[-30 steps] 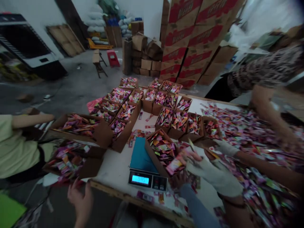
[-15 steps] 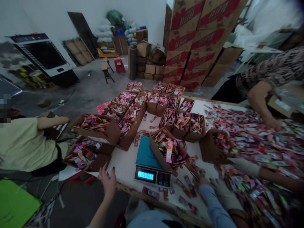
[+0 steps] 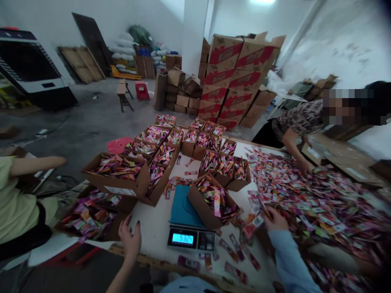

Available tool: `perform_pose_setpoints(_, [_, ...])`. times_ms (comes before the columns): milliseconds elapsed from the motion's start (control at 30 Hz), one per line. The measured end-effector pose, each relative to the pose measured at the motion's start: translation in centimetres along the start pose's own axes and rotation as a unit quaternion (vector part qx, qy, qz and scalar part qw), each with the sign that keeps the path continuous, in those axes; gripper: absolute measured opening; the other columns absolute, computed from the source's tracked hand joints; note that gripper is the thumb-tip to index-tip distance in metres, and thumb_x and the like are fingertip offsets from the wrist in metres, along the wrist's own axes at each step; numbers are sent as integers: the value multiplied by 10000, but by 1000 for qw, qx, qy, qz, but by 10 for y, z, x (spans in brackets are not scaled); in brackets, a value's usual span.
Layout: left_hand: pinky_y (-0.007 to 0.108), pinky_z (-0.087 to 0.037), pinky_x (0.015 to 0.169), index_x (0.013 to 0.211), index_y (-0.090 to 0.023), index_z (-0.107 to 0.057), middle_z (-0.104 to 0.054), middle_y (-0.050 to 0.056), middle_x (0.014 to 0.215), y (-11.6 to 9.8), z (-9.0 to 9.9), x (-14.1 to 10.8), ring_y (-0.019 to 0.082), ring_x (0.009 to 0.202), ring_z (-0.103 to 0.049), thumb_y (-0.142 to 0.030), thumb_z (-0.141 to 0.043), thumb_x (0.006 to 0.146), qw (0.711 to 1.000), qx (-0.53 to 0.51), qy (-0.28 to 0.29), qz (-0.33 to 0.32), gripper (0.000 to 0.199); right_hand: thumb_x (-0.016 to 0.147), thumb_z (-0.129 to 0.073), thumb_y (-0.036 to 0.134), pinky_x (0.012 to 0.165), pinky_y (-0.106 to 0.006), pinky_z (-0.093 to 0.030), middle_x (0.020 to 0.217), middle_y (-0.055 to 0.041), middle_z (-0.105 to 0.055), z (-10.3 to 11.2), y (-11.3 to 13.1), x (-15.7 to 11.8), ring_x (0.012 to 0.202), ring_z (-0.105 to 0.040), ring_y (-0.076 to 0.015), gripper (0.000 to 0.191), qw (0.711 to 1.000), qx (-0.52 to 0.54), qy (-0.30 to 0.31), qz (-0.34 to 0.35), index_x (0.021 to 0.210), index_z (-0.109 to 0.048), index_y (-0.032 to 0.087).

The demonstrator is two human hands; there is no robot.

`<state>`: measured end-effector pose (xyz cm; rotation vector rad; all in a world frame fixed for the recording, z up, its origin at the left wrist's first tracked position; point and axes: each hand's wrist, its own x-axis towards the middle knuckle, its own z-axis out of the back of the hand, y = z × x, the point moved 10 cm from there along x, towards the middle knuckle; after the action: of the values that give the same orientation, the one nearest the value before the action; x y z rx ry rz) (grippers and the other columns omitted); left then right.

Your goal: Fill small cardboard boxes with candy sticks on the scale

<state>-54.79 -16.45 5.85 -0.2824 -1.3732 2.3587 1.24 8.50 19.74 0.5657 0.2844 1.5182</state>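
A head camera looked down on a white table [image 3: 152,221] crowded with small brown boxes and a wide heap of bright sachets [image 3: 317,199].

At the near edge sat a scale [image 3: 187,228] with a blue pan and a lit display. A box [image 3: 210,201] full of sachets rested tilted on the pan, its right side hanging past the pan's edge. Loose sachets lay scattered on the table just right of and below it.

The person's right hand [image 3: 275,219], in a pale blue sleeve, was at the near edge of the heap, right of the box. Its fingers seemed curled onto a few sachets, but blur made it impossible to tell whether they were gripped. The left hand [image 3: 130,240] rested at the table's near edge, left of the scale, fingers loosely apart and holding nothing, close to a lower box [image 3: 91,213] of sachets beside the table.

Filled boxes stood in rows behind the scale. Other people worked nearby: an arm in a patterned sleeve [image 3: 297,120] reached into the heap from the far right, and a person in a yellow top [image 3: 15,203] sat at the left.

Likely risks: the tilted, overhanging box could slide or tip off the pan if nudged, spilling its load. Sachets leaning against box or pan could skew the reading. Loose ones near the edge could be swept to the floor.
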Motion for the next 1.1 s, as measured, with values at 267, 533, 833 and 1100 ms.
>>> perform_pose_setpoints(267, [478, -402, 973, 1192, -159, -478, -409, 173, 1296, 5, -9, 15, 316, 1303, -315, -409, -503, 725, 999, -43, 19, 13, 530, 635, -576, 346, 798, -395, -505, 974, -100, -703, -59, 165, 35, 908, -644, -266, 518, 973, -3, 186, 138, 1121, -593, 167])
perform_pose_setpoints(533, [508, -305, 1047, 1177, -142, -476, -469, 164, 1232, 15, 19, 20, 308, 1271, -347, -385, -473, 739, 1000, -20, -10, -16, 500, 727, -511, 516, 672, -378, -537, 1110, -148, -647, -54, 150, 28, 642, -656, -191, 624, 988, 38, 119, 95, 1240, -486, 163])
perform_pose_setpoints(833, [493, -384, 988, 1207, -131, -457, -400, 193, 1303, 28, 14, 8, 318, 1303, -311, -371, -466, 745, 999, -18, 14, 35, 520, 694, -512, 555, 636, -369, -544, 1004, -166, -666, -59, 77, 10, 612, -649, -186, 595, 989, 69, 128, 23, 1117, -565, 140])
perform_pose_setpoints(1100, [465, -426, 953, 1208, -180, -459, -386, 168, 1320, 14, -14, -11, 295, 1298, -323, -370, -512, 750, 998, -45, 20, 45, 499, 679, -537, 580, 550, -312, -536, 1163, -159, -590, -75, 36, -4, 685, -643, -184, 694, 978, 174, 48, -108, 1262, -465, 210])
